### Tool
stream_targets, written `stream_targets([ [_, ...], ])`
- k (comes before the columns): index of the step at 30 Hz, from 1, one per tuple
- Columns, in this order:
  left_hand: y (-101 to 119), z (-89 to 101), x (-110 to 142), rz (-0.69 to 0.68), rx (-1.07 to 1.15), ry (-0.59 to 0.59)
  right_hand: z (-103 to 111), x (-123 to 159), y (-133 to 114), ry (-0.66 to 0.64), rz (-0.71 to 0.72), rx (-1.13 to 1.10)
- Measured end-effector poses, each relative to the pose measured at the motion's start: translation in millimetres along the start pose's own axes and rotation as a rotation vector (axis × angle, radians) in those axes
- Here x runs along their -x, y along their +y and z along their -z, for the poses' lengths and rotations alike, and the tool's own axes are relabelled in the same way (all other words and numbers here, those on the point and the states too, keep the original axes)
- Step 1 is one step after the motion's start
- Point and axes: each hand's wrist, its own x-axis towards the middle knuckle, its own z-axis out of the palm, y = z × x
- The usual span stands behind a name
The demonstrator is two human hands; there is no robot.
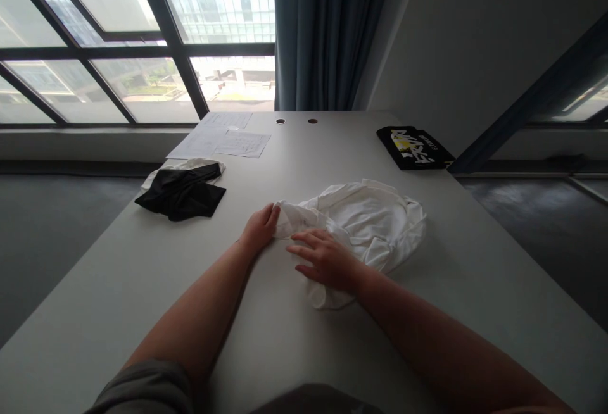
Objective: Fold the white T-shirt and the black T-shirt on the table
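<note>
White is the one cloth (373, 214) the left fingers (274, 214) pinch, right fingers (303, 252) splayed

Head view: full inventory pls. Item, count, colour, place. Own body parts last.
table: 1, pale grey-white, centre
crumpled cloth: 1, white, mid-table, at both hands
dark cloth: 1, black, left edge
under-cloth: 1, white, partly hidden beneath the black one
paper sheets: at least 2, white, far left corner
printed item: 1, black with white and yellow print, far right edge
round holes: 2, dark, far edge
window: 1, dark frame, far left
curtain: 1, blue, far centre
floor: 1, grey, both sides
left hand: 1, bare, gripping the crumpled cloth's left end
right hand: 1, bare, fingers spread over the crumpled cloth
sleeve: 1, grey, bottom left
</note>
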Motion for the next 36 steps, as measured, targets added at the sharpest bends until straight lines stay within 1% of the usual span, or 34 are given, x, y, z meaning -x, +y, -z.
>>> stream_targets([
  [2, -0.2, -0.1, -0.2, 0.029, -0.019, 0.028, -5.4, -1.3, 1.3, -0.155, 0.013, -0.034],
  [3, -0.2, -0.2, -0.3, 0.039, -0.025, 0.035, -7.2, -1.6, 3.1, -0.208, 0.012, -0.055],
  [5, 0.2, -0.1, -0.3, 0.048, -0.026, 0.039, -8.9, -1.7, 6.9, -0.239, -0.004, -0.097],
  [7, 1.3, 0.4, 0.1, 0.044, -0.019, 0.038, -9.3, -1.8, 9.6, -0.205, -0.016, -0.127],
  [12, 4.5, 2.0, 1.5, 0.045, -0.014, 0.035, -10.2, -3.8, 14.9, -0.128, 0.017, -0.189],
  [15, 4.8, 2.0, 2.0, 0.036, -0.011, 0.023, -9.3, -2.4, 22.1, -0.085, -0.041, -0.271],
  [18, 3.0, 1.6, 2.1, 0.028, -0.017, 0.01, -6.0, 2.2, 30.7, 0.0, -0.13, -0.343],
  [20, 0.9, 1.8, 2.5, 0.019, -0.012, 0.007, -2.7, 5.1, 35.0, 0.07, -0.145, -0.376],
  [22, -1.3, 3.0, 3.1, 0.005, 0.008, -0.014, 0.7, 6.9, 38.8, 0.18, -0.158, -0.383],
  [25, -3.2, 6.6, 3.9, -0.024, 0.028, -0.092, 4.7, 9.9, 50.7, 0.38, -0.249, -0.293],
  [27, -2.2, 9.4, 3.7, -0.064, 0.022, -0.162, 6.4, 14.4, 67.1, 0.428, -0.344, -0.19],
  [29, 0.8, 11.8, 2.8, -0.142, 0.027, -0.233, 8.0, 21.5, 88.6, 0.381, -0.454, -0.111],
  [31, 5.3, 13.9, 1.6, -0.238, 0.05, -0.309, 10.1, 29.8, 109.9, 0.28, -0.544, -0.089],
  [34, 12.1, 17.0, 0.2, -0.355, 0.076, -0.432, 13.3, 40.0, 130.6, 0.182, -0.584, -0.087],
  [36, 15.0, 19.2, -0.3, -0.373, 0.076, -0.517, 14.4, 44.0, 136.1, 0.169, -0.595, -0.078],
])
